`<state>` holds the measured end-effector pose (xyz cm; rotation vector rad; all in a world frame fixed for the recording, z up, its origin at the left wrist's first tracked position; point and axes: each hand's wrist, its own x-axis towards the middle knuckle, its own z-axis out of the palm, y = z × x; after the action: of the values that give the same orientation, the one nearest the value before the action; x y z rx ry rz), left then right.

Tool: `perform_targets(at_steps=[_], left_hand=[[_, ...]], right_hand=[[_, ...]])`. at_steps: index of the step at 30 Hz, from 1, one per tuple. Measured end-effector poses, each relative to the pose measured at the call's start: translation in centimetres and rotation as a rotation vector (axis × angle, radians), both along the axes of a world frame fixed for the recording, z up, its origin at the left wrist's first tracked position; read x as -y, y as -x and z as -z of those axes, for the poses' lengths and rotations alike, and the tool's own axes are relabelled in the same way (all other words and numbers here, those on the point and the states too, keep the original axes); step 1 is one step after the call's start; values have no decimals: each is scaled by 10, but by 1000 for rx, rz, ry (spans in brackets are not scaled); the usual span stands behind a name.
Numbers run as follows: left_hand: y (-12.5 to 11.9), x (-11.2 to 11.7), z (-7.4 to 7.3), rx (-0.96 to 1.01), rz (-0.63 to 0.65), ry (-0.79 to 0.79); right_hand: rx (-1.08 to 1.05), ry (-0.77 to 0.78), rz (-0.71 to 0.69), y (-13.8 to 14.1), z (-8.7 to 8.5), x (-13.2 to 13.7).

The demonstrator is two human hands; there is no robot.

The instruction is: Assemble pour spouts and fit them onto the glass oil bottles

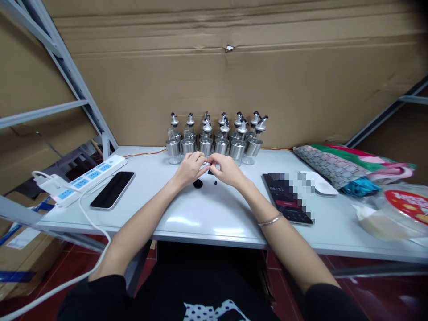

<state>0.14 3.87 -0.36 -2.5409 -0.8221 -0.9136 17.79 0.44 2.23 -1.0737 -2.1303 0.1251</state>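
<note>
Pinching a small part (207, 164), my left hand (190, 169) and right hand (227, 169) meet before the bottles (221, 145); I judge this fine handling, the next move needing steadiness.

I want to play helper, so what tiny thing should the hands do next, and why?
Maybe, once free, the left hand should pick up the round black piece: it lies loose on the table close to that hand, and the two left front bottles lack spouts like the others'.
</note>
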Motion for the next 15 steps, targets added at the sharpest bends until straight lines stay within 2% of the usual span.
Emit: perform_targets(at_steps=[7,13,15], left_hand=[[0,-2,1,-3,-4,31],[-1,-3,1,-67,-25,-30],[-1,-2,2,-79,-11,-51]], right_hand=[[33,46,18,1,1,0],[-64,229,2,3,1,-3],[-61,246,22,4,2,-3]])
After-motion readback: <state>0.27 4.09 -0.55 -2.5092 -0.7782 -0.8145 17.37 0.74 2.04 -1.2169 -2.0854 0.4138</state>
